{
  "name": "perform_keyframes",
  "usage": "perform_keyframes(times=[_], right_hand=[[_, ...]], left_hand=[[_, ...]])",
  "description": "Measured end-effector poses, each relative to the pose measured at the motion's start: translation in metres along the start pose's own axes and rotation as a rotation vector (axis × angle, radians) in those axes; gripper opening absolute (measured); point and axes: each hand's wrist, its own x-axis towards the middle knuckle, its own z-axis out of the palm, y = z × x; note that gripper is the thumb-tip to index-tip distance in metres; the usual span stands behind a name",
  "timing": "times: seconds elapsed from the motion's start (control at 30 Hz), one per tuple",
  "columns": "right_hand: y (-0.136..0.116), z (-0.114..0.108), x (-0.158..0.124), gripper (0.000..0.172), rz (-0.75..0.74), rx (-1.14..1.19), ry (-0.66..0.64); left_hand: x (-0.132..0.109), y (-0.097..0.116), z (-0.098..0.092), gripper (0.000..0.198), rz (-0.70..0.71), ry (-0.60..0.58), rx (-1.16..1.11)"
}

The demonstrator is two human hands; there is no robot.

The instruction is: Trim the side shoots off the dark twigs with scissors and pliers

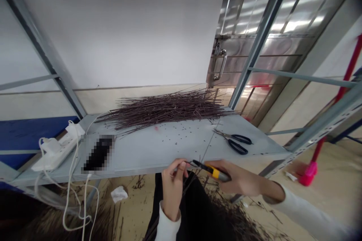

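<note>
My left hand (173,184) is closed in a pinch at the shelf's front edge, thumb and forefinger on a thin dark twig (189,163). My right hand (236,180) is wrapped round a yellow, black and grey utility knife (216,173). The knife's front end points left and meets the twig just beside my left fingertips. Exactly where the blade touches is too small to make out. Beyond my hands, a big heap of dark twigs (166,109) lies along the back of the shelf. Black-handled scissors (237,143) rest spread on the shelf's right part.
A white power strip (56,152) with plugs and hanging white cables (74,162) is at the shelf's left end, beside a blurred black object (98,154). Grey metal posts (261,34) frame the shelf (135,154). Twig scraps and crumpled tissue (119,194) lie on the floor.
</note>
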Motion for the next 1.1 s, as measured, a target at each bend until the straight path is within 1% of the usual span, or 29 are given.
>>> perform_keyframes(times=[0.07, 0.1, 0.13, 0.17, 0.2, 0.3, 0.4, 0.5, 0.57, 0.6, 0.63, 0.7, 0.77, 0.83, 0.93, 0.97, 1.03, 1.1], right_hand=[[0.004, 0.004, 0.000, 0.019, 0.045, 0.252, -0.191], [0.006, 0.006, 0.001, 0.021, 0.052, 0.341, -0.259], [0.008, 0.007, 0.001, 0.023, 0.038, 0.374, -0.251], [0.010, 0.007, 0.002, 0.024, 0.009, 0.357, -0.203], [0.011, 0.007, 0.003, 0.024, -0.029, 0.291, -0.135], [0.012, 0.002, 0.004, 0.019, -0.124, -0.106, 0.127], [0.013, -0.006, 0.004, 0.021, -0.211, -0.498, 0.304], [0.017, -0.019, 0.003, 0.022, -0.353, -0.825, 0.509], [0.020, -0.028, 0.003, 0.022, -0.433, -1.017, 0.623], [0.022, -0.033, 0.003, 0.023, -0.455, -1.094, 0.649], [0.023, -0.036, 0.003, 0.024, -0.466, -1.149, 0.645], [0.026, -0.041, 0.003, 0.025, -0.427, -1.181, 0.578], [0.027, -0.042, 0.002, 0.026, -0.339, -1.122, 0.508], [0.026, -0.040, 0.001, 0.026, -0.253, -1.005, 0.427], [0.023, -0.032, 0.000, 0.016, -0.153, -0.772, 0.273], [0.022, -0.028, 0.000, 0.013, -0.117, -0.674, 0.230], [0.021, -0.017, 0.000, 0.013, -0.053, -0.430, 0.165], [0.025, -0.005, 0.000, 0.015, 0.011, -0.104, 0.113]], left_hand=[[-0.002, 0.002, 0.007, 0.035, 0.001, -0.064, -0.099], [-0.003, 0.003, 0.010, 0.035, 0.000, -0.095, -0.146], [-0.003, 0.004, 0.012, 0.035, -0.001, -0.122, -0.181], [-0.003, 0.005, 0.012, 0.035, -0.005, -0.137, -0.199], [-0.003, 0.006, 0.011, 0.035, -0.011, -0.144, -0.200], [-0.003, 0.008, 0.005, 0.033, -0.028, -0.141, -0.144], [-0.004, 0.010, 0.000, 0.034, -0.025, -0.158, -0.069], [-0.004, 0.013, -0.001, 0.037, -0.013, -0.200, -0.026], [-0.003, 0.014, -0.001, 0.038, -0.009, -0.205, -0.010], [-0.002, 0.014, -0.001, 0.038, -0.010, -0.200, -0.003], [-0.001, 0.013, -0.001, 0.038, -0.011, -0.191, 0.006], [0.001, 0.010, -0.002, 0.037, -0.013, -0.184, 0.017], [0.003, 0.007, -0.003, 0.036, -0.009, -0.180, 0.025], [0.003, 0.003, -0.004, 0.036, 0.003, -0.172, 0.029], [0.004, -0.002, -0.006, 0.034, 0.017, -0.177, 0.028], [0.005, -0.004, -0.006, 0.033, 0.017, -0.182, 0.023], [0.006, -0.006, -0.007, 0.032, 0.017, -0.185, 0.008], [0.007, -0.008, -0.008, 0.031, 0.022, -0.167, -0.005]])
